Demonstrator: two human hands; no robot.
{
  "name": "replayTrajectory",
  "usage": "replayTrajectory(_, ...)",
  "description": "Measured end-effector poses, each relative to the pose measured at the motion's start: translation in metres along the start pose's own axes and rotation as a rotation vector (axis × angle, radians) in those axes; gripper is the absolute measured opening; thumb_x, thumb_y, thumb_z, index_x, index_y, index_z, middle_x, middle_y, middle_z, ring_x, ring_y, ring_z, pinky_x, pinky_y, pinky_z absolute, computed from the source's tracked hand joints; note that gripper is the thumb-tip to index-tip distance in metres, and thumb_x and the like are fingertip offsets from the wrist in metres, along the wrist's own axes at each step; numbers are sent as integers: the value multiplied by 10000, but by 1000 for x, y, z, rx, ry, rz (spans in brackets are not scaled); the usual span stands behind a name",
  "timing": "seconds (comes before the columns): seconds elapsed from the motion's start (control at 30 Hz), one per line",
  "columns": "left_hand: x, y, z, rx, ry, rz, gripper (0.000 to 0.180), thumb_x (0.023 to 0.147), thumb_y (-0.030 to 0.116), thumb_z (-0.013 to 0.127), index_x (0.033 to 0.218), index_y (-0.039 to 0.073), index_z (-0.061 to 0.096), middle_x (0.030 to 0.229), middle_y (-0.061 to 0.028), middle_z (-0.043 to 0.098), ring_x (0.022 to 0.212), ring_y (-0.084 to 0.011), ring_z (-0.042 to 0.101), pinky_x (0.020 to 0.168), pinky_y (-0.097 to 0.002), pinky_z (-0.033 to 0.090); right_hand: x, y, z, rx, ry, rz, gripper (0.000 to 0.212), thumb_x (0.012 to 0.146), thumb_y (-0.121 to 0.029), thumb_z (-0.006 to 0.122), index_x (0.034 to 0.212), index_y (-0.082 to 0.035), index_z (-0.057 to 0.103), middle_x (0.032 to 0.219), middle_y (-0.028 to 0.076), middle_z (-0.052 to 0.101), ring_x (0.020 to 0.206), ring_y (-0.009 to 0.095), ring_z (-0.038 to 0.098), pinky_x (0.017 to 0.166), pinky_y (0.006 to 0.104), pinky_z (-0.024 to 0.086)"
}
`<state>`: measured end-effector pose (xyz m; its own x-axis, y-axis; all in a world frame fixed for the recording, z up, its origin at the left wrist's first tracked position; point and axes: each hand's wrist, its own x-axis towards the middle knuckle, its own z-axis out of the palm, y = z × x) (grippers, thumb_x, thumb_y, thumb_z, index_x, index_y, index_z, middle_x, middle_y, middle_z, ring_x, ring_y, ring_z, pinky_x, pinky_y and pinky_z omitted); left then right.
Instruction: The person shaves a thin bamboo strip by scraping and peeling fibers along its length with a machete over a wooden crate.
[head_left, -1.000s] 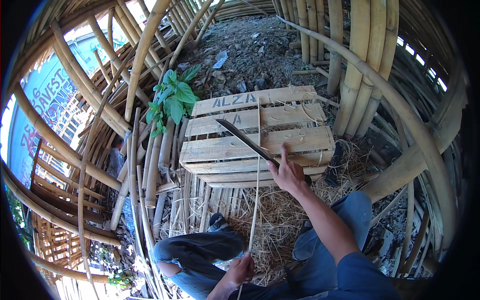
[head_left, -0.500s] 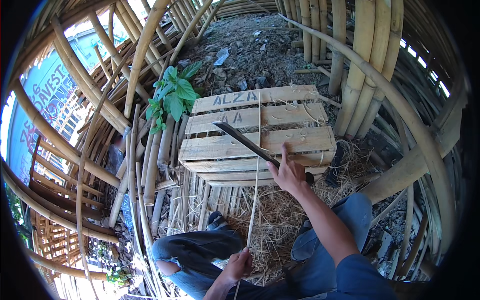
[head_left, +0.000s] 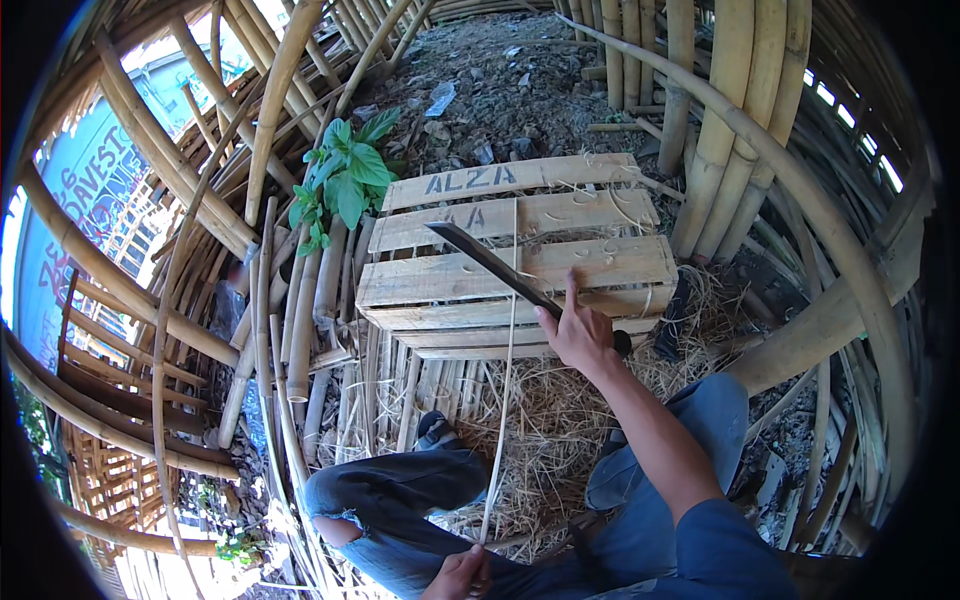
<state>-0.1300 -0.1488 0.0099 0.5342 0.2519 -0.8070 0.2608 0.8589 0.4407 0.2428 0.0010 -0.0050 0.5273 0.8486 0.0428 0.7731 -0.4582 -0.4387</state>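
Observation:
A long, thin bamboo strip (head_left: 503, 420) runs from my lap up over the slatted wooden crate (head_left: 440, 285). Its lower end is pinched in my left hand (head_left: 461, 575), low at the bottom edge. My right hand (head_left: 583, 335) grips a machete (head_left: 492, 262) at the crate's front edge, index finger stretched out toward the slats. The dark blade points up and left, crossing over the strip. Whether blade and strip touch, I cannot tell. Part of the machete's handle is hidden behind my fingers; its dark end shows at the right.
Straw-like shavings (head_left: 540, 430) cover the ground between my legs. Bamboo poles (head_left: 310, 330) lie left of the crate beside a leafy green plant (head_left: 345, 175). Thick upright bamboo posts (head_left: 745, 120) and a curved pole (head_left: 800, 210) stand at the right.
My left hand has moved down toward my lap, and the bamboo strip has slid down with it under the blade. My right hand and the machete have barely moved.

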Motion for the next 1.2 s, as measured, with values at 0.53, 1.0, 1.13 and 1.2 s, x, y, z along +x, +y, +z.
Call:
replayTrajectory(0.53,63,62,26,87,18,105,511,990,423,298,617,88,403,468,18,269,372,-90,246,359,-244,180,2,-2,-12,50,-14,15,867,853,-599,418,1402,31,187,648,209,624,616,365,634,578,459,498)
replayTrajectory(1.0,56,41,27,63,14,114,501,987,422,306,611,101,385,463,18,288,357,-91,264,345,-252,190,7,-2,-6,-18,-15,-7,762,890,-555,378,1384,3,218,669,212,633,652,365,647,612,465,504)
replayTrajectory(1.13,54,42,19,52,12,82,495,987,426,303,620,104,386,464,22,283,355,-93,267,343,-246,193,5,-3,-9,-11,-17,-16,759,891,-560,369,1384,-2,221,674,214,633,659,373,644,617,470,504)
replayTrajectory(1.2,53,44,19,67,24,95,493,987,424,306,623,103,390,464,23,284,356,-91,267,343,-246,193,4,-6,-16,57,-100,48,761,891,-565,363,1387,-6,218,687,220,633,668,381,642,627,478,503)
